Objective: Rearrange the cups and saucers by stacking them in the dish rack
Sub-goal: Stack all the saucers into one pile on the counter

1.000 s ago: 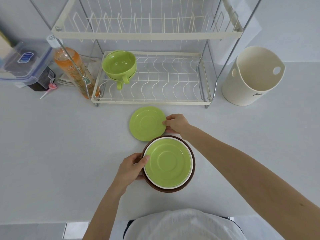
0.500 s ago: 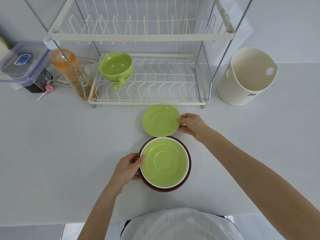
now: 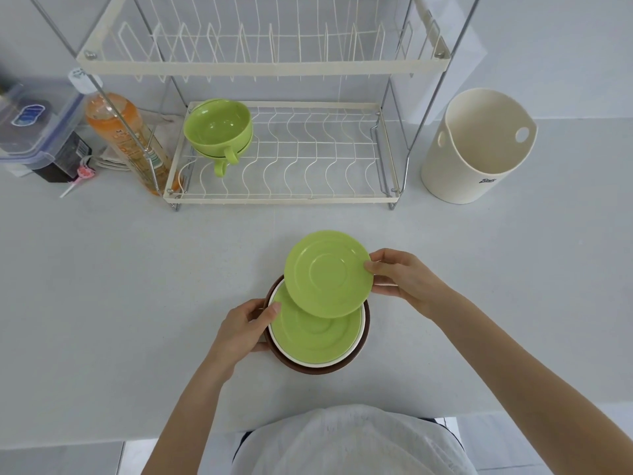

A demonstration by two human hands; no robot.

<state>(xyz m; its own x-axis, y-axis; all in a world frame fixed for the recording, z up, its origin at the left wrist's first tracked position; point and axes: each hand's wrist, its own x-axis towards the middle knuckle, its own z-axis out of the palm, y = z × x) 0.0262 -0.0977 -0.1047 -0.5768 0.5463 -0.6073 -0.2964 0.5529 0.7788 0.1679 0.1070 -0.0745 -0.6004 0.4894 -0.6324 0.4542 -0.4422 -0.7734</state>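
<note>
My right hand (image 3: 402,277) pinches the right rim of a green saucer (image 3: 328,273), held tilted in the air, overlapping the far part of the saucer stack. That stack (image 3: 317,332) has a green saucer on top, then a white one and a brown one at the bottom, and it rests on the counter. My left hand (image 3: 246,325) grips the stack's left edge. Two green cups (image 3: 219,130) sit nested in the back left corner of the dish rack's lower shelf (image 3: 281,197).
The rack's upper shelf (image 3: 260,68) holds nothing. An orange bottle (image 3: 125,138) stands at the rack's left, with a plastic box (image 3: 30,123) beyond it. A cream utensil holder (image 3: 479,145) stands on the right. The counter's front edge runs close to my body.
My right hand lifted the loose green saucer off the counter and carried it right and toward me, over the stack. My left hand stayed on the stack's edge.
</note>
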